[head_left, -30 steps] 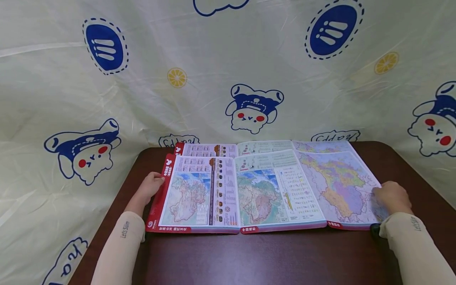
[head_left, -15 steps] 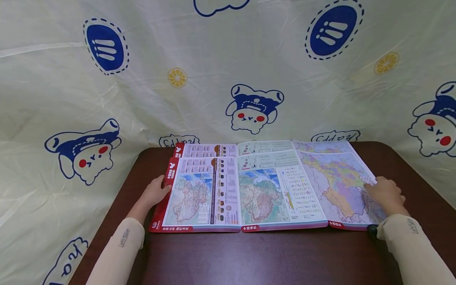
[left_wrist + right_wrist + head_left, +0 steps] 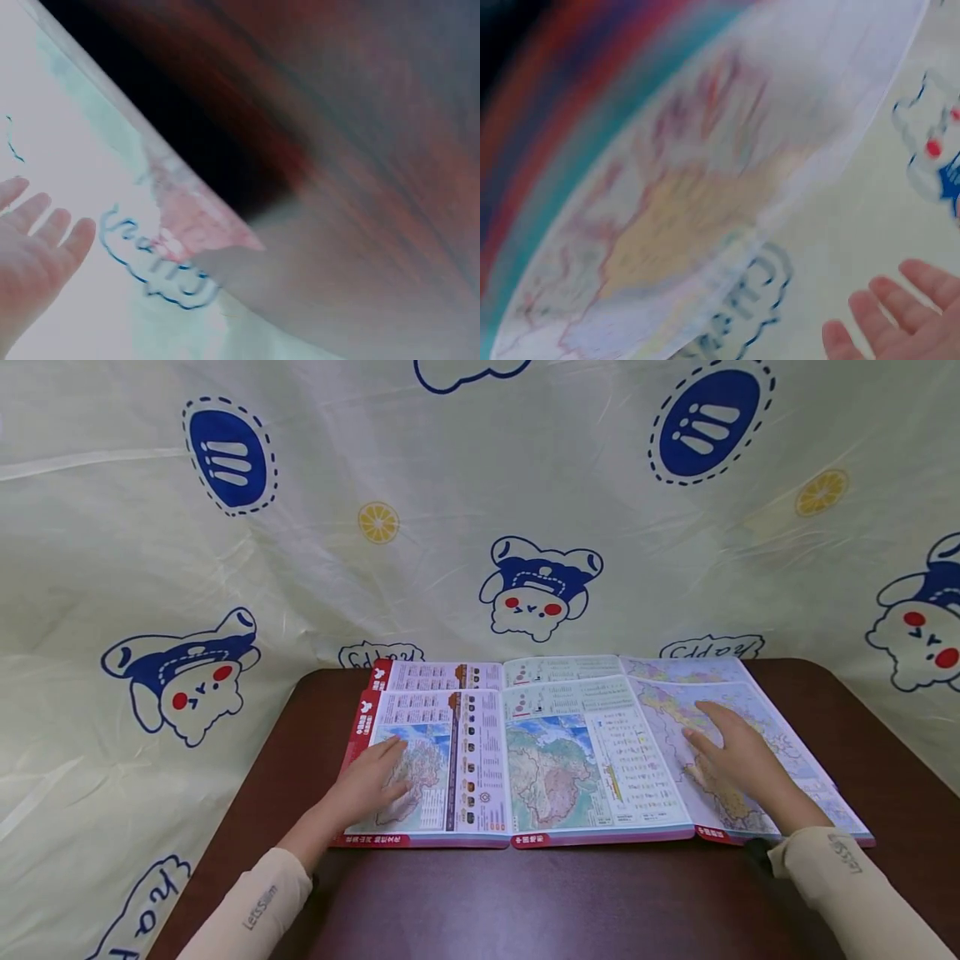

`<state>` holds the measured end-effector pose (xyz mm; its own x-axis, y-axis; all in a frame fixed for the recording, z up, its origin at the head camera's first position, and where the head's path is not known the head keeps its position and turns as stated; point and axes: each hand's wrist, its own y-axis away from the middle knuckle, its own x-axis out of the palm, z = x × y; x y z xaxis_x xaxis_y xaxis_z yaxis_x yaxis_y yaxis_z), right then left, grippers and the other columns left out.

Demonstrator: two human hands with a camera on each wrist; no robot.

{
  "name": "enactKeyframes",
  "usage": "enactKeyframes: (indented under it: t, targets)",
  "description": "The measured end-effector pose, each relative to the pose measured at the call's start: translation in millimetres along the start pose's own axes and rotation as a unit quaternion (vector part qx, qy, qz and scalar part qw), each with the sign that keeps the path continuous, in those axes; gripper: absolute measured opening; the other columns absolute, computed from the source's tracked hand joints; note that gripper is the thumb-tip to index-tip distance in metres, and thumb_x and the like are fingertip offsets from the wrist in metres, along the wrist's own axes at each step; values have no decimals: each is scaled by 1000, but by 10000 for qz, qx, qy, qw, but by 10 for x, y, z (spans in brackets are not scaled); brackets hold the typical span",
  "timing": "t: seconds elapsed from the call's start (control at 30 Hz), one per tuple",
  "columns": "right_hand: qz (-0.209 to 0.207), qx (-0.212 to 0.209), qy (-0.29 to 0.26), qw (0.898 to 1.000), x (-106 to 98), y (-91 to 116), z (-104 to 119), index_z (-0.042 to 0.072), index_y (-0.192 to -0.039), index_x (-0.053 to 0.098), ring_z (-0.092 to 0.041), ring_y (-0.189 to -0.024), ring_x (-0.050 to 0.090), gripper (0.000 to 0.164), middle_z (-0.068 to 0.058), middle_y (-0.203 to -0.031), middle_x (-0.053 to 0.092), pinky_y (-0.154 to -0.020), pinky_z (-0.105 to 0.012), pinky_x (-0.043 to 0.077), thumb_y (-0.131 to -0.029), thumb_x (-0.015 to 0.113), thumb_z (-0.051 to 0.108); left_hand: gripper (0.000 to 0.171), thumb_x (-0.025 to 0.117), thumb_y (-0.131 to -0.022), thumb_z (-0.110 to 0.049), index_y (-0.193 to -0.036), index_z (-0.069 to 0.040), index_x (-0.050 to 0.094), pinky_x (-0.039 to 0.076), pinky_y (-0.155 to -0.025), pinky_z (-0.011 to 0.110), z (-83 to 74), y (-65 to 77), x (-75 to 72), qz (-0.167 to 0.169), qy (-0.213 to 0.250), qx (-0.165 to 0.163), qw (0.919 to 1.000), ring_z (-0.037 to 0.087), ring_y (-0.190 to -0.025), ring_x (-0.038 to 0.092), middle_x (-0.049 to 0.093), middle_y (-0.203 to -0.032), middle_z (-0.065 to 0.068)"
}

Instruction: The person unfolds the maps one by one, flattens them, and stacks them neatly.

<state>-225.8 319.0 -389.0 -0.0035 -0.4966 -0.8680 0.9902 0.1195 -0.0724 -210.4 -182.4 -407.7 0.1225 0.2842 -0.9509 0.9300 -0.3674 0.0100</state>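
A folded map [image 3: 555, 760] lies on the table as three side-by-side panels, its left edge and bottom tabs red. My left hand [image 3: 371, 785] is over its left panel, fingers extended and spread, overlapping the printed relief map. Over the right panel, which has a multicoloured map, is my right hand [image 3: 738, 756], thumb and fingers extended and apart. Neither hand grips anything. Extended fingers of the left hand [image 3: 41, 244] show in the left wrist view, and those of the right hand [image 3: 900, 319] in the right wrist view.
Behind the front map, a second similar map [image 3: 558, 669] shows as a strip along its top. Both lie on a dark brown table [image 3: 540, 902] with rounded far corners. A pale curtain [image 3: 435, 593] printed with cartoon figures hangs right behind the table.
Both hands have left the map's outer side edges and moved inward over its panels, fingers now spread. The front map's left edge has shifted a little to the right.
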Motion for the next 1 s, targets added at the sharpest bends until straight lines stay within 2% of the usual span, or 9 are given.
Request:
enactKeyframes:
  t: [0.2,0.3,0.4,0.53,0.7,1.0]
  targets:
    - [735,-966,18,9926,109,162,274,-4,-138,26,-47,-125,20,75,-29,-140,22,-95,-61,20,-86,56,41,84,67,-74,-48,-139,-9,32,27,-101,43,-135,164,43,499,-247,1026,9932,28,-128,28,31,-142,10]
    - [1032,-1349,45,9855,190,262,330,-4,-137,30,-45,-126,21,83,-26,-140,24,-94,-61,22,-79,65,44,88,67,-71,-52,-140,-11,30,27,-101,46,-139,230,78,751,-363,1225,9890,30,-128,28,30,-142,10]
    - [1253,-1587,7,9794,257,354,350,-4,-137,30,-45,-125,22,93,-25,-140,24,-93,-61,23,-70,71,47,88,68,-70,-51,-140,-11,31,28,-100,47,-122,272,107,868,-443,1237,9875,30,-128,28,30,-142,10]
    - [1449,-1612,60,9762,302,429,353,-3,-137,30,-45,-125,21,102,-26,-140,23,-93,-60,22,-62,75,50,86,70,-70,-46,-139,-9,33,28,-101,45,-89,303,133,932,-378,1104,9888,29,-128,28,31,-141,10]
    - [1531,-1531,336,9757,322,466,336,-1,-136,33,-43,-124,24,99,-24,-140,25,-94,-58,25,-62,76,48,84,69,-71,-46,-139,-10,34,29,-100,44,-63,317,152,998,-266,1012,9895,28,-128,29,32,-141,10]
    - [1451,-1581,433,9757,312,442,316,-5,-131,38,-44,-124,25,88,-26,-138,28,-94,-57,26,-67,76,41,75,67,-75,-43,-136,-8,40,30,-100,43,-63,260,145,986,-283,1103,9886,28,-126,33,36,-138,11]
